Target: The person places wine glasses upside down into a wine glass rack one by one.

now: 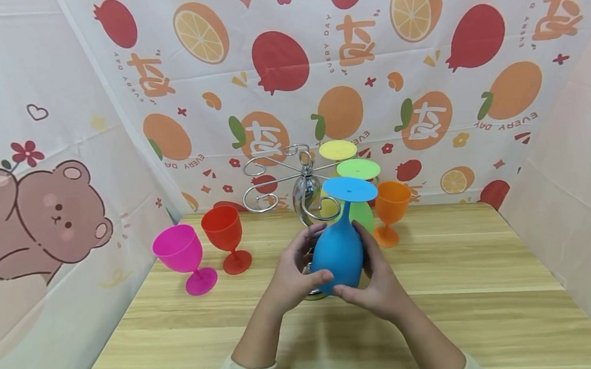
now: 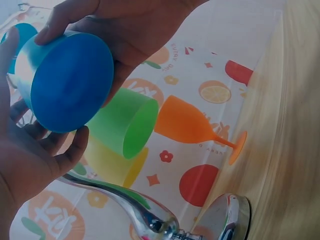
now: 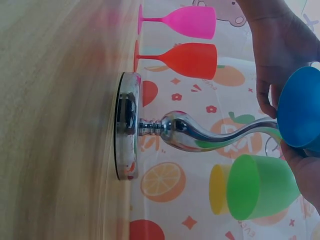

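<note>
A blue plastic goblet [image 1: 339, 255] is upside down in front of a chrome goblet rack [image 1: 298, 194], its round foot uppermost and its mouth facing down. My left hand [image 1: 293, 272] and right hand [image 1: 380, 285] grip the bowl from opposite sides, thumbs towards me. The foot is up at the height of the rack's curled wire arms. Behind it, a green goblet [image 1: 359, 169] and a yellow goblet [image 1: 338, 150] hang mouth down on the rack's right side. The left wrist view looks into the hollow blue bowl [image 2: 72, 82], with fingers around its side.
An orange goblet [image 1: 392, 202] stands upright at the right behind my right hand. Red [image 1: 223, 229] and magenta [image 1: 178, 249] goblets stand upright on the left of the wooden table [image 1: 491, 285]. The rack's round base [image 3: 128, 127] rests on the tabletop. Printed cloths hang behind and beside it.
</note>
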A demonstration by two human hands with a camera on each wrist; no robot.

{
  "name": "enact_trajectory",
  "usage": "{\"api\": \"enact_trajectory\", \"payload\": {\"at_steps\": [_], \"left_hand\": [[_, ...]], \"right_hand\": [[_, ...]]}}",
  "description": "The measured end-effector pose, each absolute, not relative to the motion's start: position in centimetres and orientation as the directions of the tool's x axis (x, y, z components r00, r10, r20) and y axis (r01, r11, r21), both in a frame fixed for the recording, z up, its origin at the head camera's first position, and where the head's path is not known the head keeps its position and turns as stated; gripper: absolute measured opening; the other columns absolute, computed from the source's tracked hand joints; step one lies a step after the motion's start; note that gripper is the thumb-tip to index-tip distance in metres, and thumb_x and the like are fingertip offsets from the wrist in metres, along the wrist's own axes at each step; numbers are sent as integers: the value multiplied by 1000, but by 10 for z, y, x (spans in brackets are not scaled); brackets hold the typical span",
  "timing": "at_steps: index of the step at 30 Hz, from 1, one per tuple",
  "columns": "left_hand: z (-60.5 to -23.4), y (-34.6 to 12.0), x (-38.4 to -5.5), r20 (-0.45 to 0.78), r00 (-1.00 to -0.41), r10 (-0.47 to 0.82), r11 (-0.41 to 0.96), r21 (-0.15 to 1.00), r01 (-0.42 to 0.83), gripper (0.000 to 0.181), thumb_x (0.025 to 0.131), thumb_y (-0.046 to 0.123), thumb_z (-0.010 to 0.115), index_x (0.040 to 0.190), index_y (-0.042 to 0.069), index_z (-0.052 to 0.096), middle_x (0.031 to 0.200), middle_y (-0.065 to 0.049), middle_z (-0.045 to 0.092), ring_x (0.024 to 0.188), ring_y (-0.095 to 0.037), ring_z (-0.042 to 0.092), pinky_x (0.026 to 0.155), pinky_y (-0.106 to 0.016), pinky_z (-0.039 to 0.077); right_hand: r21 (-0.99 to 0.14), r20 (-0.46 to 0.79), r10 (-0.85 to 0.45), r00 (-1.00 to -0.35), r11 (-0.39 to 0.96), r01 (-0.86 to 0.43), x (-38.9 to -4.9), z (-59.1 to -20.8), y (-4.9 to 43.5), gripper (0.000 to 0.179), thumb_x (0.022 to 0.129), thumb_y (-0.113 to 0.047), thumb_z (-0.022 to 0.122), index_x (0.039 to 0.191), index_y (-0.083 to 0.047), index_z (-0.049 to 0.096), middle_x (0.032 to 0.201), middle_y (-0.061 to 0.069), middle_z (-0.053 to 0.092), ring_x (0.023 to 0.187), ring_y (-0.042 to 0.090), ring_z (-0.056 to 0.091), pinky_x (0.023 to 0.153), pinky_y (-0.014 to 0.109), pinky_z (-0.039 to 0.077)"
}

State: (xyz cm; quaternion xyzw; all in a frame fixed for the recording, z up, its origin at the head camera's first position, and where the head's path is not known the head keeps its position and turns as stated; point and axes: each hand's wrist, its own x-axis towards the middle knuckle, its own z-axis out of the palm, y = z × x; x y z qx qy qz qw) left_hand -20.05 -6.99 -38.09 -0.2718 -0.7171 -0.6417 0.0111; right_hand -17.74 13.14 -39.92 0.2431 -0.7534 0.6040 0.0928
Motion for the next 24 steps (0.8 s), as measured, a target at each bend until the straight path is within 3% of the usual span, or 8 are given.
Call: {"api": "enact_trajectory", "payload": {"at_steps": [8,16,24], "left_hand": [[-380,-67,-200,312,-879,360,79,929,363,74,81,44,79,144,35,42,143,1,49,132,-29,48,104,-55,45],[-379,-67,-199,289,-887,360,86,936,340,73,85,47,73,147,31,39,148,-5,46,133,-33,46,104,-58,43],[-379,-69,-202,275,-896,348,63,947,315,71,87,48,71,147,29,39,149,-6,45,133,-35,47,103,-55,46]], "right_hand": [[-863,449,-233,-863,135,-486,-179,-399,131,106,77,-14,84,156,-32,15,157,11,26,137,42,40,102,58,43],[-877,425,-217,-879,141,-460,-179,-399,133,100,79,-23,83,155,-33,19,156,9,31,136,40,41,103,59,42],[-879,421,-230,-877,135,-457,-180,-399,134,98,82,-17,80,155,-33,17,155,8,32,136,36,43,106,55,41]]}}
